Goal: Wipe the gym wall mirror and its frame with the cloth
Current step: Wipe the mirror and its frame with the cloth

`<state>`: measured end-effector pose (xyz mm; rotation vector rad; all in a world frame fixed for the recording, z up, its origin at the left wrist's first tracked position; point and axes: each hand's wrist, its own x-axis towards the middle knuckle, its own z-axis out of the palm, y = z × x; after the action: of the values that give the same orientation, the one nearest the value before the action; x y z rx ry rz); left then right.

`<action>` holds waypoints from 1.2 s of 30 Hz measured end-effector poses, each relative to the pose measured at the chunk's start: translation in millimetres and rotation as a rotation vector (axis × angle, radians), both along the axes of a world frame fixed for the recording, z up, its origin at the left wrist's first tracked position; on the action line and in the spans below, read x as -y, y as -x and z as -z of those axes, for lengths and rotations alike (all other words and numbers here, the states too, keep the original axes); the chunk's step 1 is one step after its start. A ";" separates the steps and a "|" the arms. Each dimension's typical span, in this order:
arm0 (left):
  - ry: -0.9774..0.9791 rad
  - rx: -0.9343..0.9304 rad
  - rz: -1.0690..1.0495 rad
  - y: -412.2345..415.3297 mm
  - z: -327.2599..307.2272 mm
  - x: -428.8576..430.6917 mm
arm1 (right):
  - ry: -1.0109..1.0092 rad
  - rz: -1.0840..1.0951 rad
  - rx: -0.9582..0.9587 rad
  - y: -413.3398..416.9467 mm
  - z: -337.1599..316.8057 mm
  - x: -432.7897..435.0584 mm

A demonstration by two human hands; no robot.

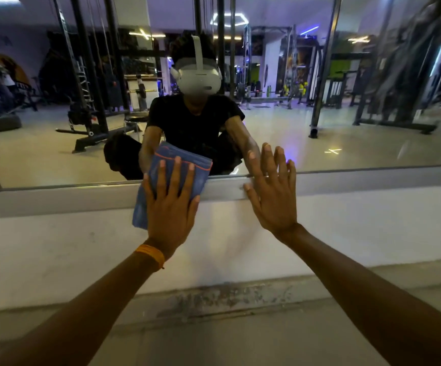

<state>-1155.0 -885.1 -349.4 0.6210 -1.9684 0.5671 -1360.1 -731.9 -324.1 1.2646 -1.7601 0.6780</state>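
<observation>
A person crouches at a gym mirror (346, 128), both arms stretched out to its lower edge. The left hand (170, 207) lies flat, fingers straight and slightly spread, and presses a folded blue cloth (201, 178) with orange stitching against the surface. The cloth sits under that hand's palm and fingers. Its upper part covers the bottom of the glass above the fingertips, its middle crosses the grey frame (372, 178), and its lower corner hangs beside the heel of the hand on the white wall (346, 233) below. An orange wristband (150, 256) circles the left wrist.

Just right of the cloth, and not touching it, the right hand (272, 196) is spread wide and holds nothing. Its palm rests over the frame and the top of the wall, and its fingertips reach up onto the glass.

Above both hands the mirror reflects the person in a black shirt and a white headset (198, 77), with racks (87, 83) and other gym equipment standing on a shiny floor behind. Below the hands and forearms, the wall meets a scuffed concrete floor (240, 339).
</observation>
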 end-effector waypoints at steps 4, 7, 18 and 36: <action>0.069 0.095 0.048 64.1 5.0 -34.2 | -0.082 -0.047 -0.074 19.2 1.0 -15.2; 0.074 0.057 0.033 62.0 6.4 -25.8 | -0.130 -0.062 -0.134 32.4 10.8 -31.7; 0.048 0.026 0.025 26.4 13.1 -11.3 | -0.048 0.004 -0.024 -28.3 29.6 11.0; -0.116 -0.165 -0.065 -80.6 12.1 51.3 | -0.084 -0.145 -0.248 -50.5 -12.5 44.5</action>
<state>-1074.4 -936.4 -361.5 0.7821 -1.8402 0.4290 -1309.6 -776.4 -311.6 1.4775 -1.5185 0.5076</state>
